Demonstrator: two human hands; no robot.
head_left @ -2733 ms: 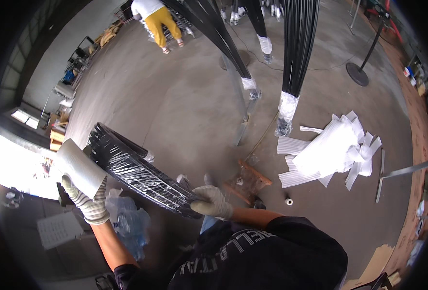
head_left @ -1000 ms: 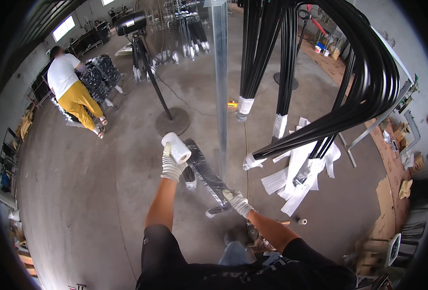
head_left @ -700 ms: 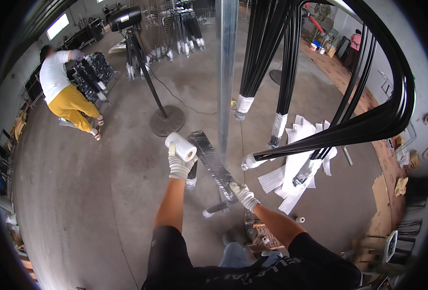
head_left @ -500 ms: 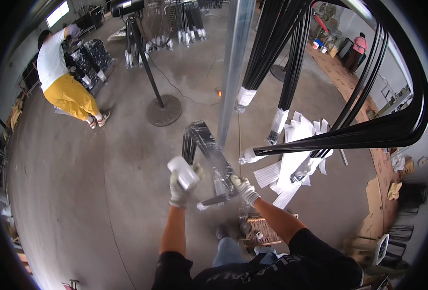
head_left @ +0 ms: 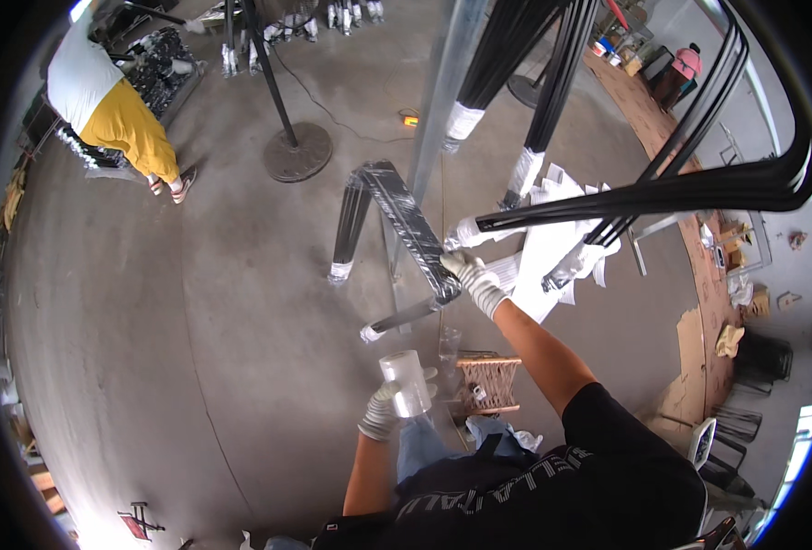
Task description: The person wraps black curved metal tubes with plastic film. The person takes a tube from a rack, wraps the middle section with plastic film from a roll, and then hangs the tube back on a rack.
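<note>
My gloved left hand (head_left: 381, 412) is closed round a roll of clear plastic film (head_left: 406, 384), close to my knees. With my gloved right hand (head_left: 472, 278) I grip the near corner of a bundle of black bent metal frames (head_left: 404, 218). Shiny film covers the bundle's top stretch. Its far legs hang down to a wrapped end, and its near legs point left to another wrapped end. A grey metal post (head_left: 438, 119) rises beside the bundle. Whether film runs from the roll to the bundle, I cannot tell.
More black frame bundles (head_left: 644, 200) with wrapped ends hang at the right, above white sheets (head_left: 552, 247). A woven stool (head_left: 488, 383) stands by my legs. A round-based stand (head_left: 298, 152) and a person in yellow trousers (head_left: 131, 128) are at the far left.
My left hand has brought the film roll away from the bundle, back toward my body. My right hand stays at the bundle's corner. The whole view has tilted lower.
</note>
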